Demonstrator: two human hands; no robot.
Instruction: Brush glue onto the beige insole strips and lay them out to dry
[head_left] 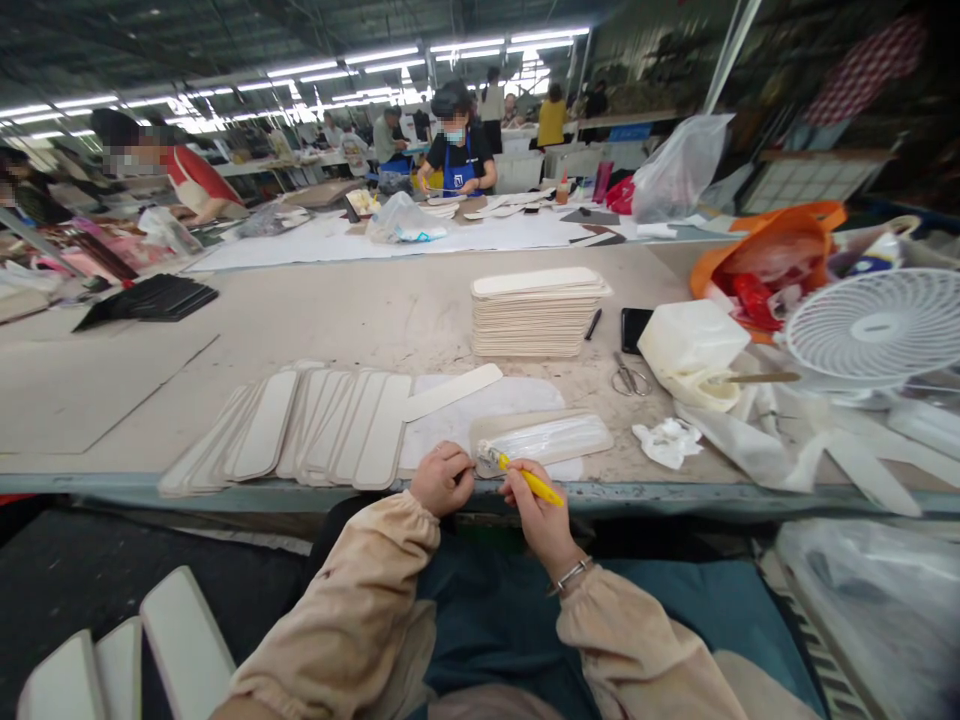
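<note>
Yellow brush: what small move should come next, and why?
Probably a short stroke of the brush along the panel's left end: the right hand holds the brush with its bristles there, white streaks run along the panel, and the left hand is by that end.

A wide workshop hall stretches back beneath a dark, high ceiling point(187, 35). Rows of white tube lights point(360, 58) run across it, glaring brightly. At the far end, a pale bright patch point(531, 76) is too washed out to tell whether it is a window. In front, a long worktable point(360, 310) with a scuffed beige top spans the view; beyond it stands another table with a white covering point(315, 247). Farther back are more tables and pale bins point(517, 170). To the right, a slanting metal post point(731, 55) rises near a brown-topped stand point(817, 156), with dim surroundings.
</note>
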